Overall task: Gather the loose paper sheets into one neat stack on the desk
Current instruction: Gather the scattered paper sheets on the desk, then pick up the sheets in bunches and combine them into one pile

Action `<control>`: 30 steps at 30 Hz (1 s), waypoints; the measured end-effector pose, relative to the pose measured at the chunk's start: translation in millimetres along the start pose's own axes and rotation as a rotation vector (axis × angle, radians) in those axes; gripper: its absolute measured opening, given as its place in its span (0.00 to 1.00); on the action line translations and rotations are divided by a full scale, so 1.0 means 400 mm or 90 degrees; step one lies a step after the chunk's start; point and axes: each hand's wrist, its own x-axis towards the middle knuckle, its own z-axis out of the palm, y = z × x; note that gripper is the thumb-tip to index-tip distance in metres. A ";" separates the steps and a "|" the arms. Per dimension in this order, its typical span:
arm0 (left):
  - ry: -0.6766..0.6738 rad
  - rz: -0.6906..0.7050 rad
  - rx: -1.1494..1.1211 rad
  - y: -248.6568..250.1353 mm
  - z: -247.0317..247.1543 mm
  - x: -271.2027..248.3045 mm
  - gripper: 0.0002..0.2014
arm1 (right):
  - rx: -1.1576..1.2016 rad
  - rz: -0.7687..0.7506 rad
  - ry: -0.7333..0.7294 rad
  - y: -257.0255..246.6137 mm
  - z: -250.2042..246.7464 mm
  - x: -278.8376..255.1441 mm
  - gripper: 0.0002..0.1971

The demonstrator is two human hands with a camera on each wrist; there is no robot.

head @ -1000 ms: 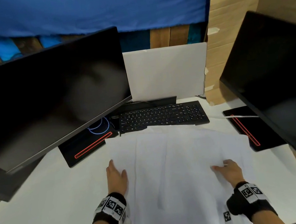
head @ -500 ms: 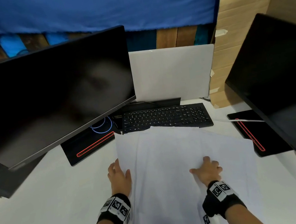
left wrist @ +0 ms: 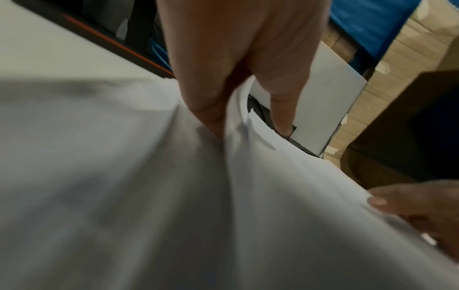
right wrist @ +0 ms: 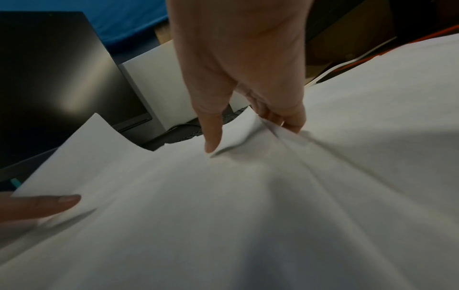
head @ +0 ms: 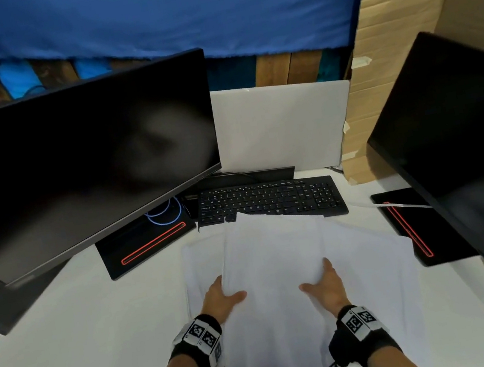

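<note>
A bunch of white paper sheets [head: 273, 254] is held between my two hands in front of me, and its far edge overlaps the keyboard's front. My left hand [head: 223, 294] grips the bunch's left side, thumb on top, fingers tucked under the edge. My right hand [head: 324, 282] grips the right side the same way. In the right wrist view the thumb [right wrist: 213, 137] presses on the paper [right wrist: 223, 196] while the fingers [right wrist: 288, 119] curl under a crease. More sheets [head: 370, 255] lie flat on the white desk [head: 68, 335], sticking out left and right beneath the bunch.
A black keyboard [head: 286, 195] lies just beyond the paper. A large dark monitor [head: 76, 176] leans in at left and another monitor [head: 466, 156] at right. Their black bases [head: 146, 248] with red stripes flank the sheets. A white board [head: 282, 127] and cardboard [head: 396, 50] stand behind.
Both hands have moved inward from lying flat on the spread sheets to gripping the sides of a narrower bunch. The sheets have been drawn toward the middle and shifted toward the keyboard.
</note>
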 end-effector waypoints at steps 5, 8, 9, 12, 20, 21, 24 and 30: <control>-0.034 -0.014 -0.023 0.012 0.053 0.003 0.22 | 0.061 -0.012 -0.070 0.004 -0.003 0.000 0.40; -0.035 -0.027 -0.062 0.037 0.030 -0.013 0.21 | 0.102 -0.007 -0.080 0.016 -0.024 0.012 0.35; -0.032 -0.037 -0.085 0.049 0.018 -0.023 0.22 | 0.124 -0.006 -0.095 0.014 -0.035 0.010 0.32; 0.006 -0.036 -0.134 0.100 -0.011 -0.055 0.31 | 0.198 -0.036 -0.154 -0.030 -0.063 -0.016 0.24; 0.038 0.243 -0.214 0.326 -0.097 -0.161 0.16 | 0.323 -0.298 0.004 -0.285 -0.177 -0.165 0.12; 0.035 0.270 -0.224 0.339 -0.106 -0.170 0.16 | 0.334 -0.327 0.000 -0.300 -0.184 -0.180 0.14; 0.030 0.330 -0.249 0.348 -0.124 -0.197 0.21 | 0.354 -0.349 -0.016 -0.302 -0.177 -0.195 0.16; 0.062 0.279 -0.185 0.268 -0.096 -0.175 0.11 | 0.290 -0.282 -0.090 -0.238 -0.143 -0.173 0.17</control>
